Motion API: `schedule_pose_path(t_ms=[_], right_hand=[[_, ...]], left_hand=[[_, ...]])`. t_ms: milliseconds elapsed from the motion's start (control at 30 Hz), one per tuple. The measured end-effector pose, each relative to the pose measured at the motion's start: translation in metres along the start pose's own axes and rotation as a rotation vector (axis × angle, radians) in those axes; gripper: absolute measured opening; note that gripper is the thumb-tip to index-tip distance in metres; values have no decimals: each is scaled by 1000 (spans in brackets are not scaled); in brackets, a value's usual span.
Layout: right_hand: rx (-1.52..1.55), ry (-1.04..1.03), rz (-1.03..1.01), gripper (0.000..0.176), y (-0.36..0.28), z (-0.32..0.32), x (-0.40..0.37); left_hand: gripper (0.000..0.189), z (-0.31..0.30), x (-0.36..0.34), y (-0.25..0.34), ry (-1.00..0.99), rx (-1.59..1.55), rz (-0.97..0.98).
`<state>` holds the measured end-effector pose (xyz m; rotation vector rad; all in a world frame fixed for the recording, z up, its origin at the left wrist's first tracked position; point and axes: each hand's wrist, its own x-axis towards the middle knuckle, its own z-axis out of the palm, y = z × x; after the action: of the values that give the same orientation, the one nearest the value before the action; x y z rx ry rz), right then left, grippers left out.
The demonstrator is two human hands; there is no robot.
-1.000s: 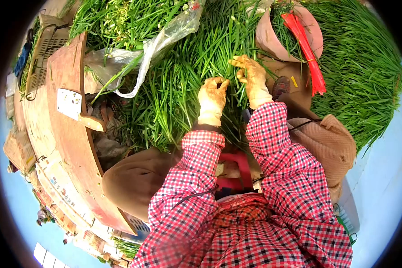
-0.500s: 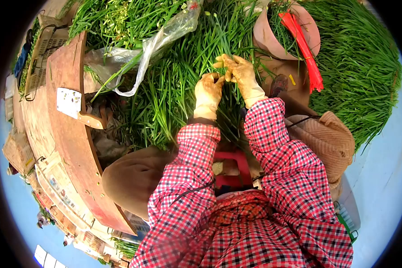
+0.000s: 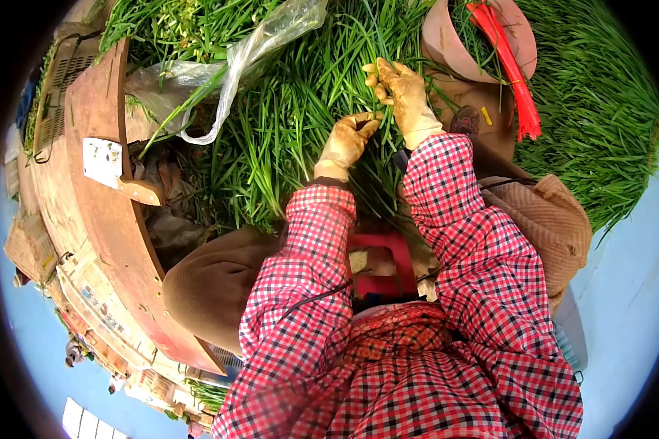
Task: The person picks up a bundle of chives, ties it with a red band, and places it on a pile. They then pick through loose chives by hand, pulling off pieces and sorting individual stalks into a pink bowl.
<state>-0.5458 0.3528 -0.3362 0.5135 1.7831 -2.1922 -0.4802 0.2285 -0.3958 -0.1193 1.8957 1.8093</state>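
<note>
Both hands wear stained, pale yellow gloves and reach over a heap of long, thin green stalks (image 3: 271, 150) that look like garlic chives. My left hand (image 3: 346, 143) is closed, thumb and fingers pinched together toward the right; what lies between the tips is too small to make out. Farther forward and to the right, my right hand (image 3: 403, 99) has its fingers curled over leftward among the leaves. Whether a stalk sits inside that curl is hidden. The two hands are apart.
On the left, a cleaver (image 3: 113, 167) lies on a wooden board (image 3: 99, 183). A clear plastic bag (image 3: 231, 91) rests over the greens. A pink bucket (image 3: 447, 44) holds greens and red strips (image 3: 507, 69). More greens (image 3: 593, 110) cover the right, beside blue floor (image 3: 622, 293).
My right hand has moved forward and away from my left hand, which has shifted only slightly. The whole view has tilted a little, so the bucket, bag and cleaver appear higher.
</note>
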Motion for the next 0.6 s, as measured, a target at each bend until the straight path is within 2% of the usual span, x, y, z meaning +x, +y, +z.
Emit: schedule_pose_path(t_ms=[167,267,333,400,467,533,567,600], right_hand=[[72,-52,31,24,5,-8,6],[-33,13,-11,21,-11,-2,-6],[-6,35,-67,21,-3,-3,-6],[80,71,-156,23,7,-3,-6],[45,101,-123,23,7,-7,-10],[112,129,-144,19,10,-8,-12],[-63,172,-191,21,6,-4,-19],[24,160,-188,22,10,-5,-16]], left_hand=[[26,0,4,-6,-10,46,42],[24,8,5,-15,77,-104,17],[25,16,7,-22,89,-340,13],[25,18,2,-10,135,-178,-6],[25,20,4,-10,163,-132,-10],[22,26,7,-10,220,-252,-24],[21,25,6,-4,241,-269,-50],[21,25,6,1,261,-287,-76]])
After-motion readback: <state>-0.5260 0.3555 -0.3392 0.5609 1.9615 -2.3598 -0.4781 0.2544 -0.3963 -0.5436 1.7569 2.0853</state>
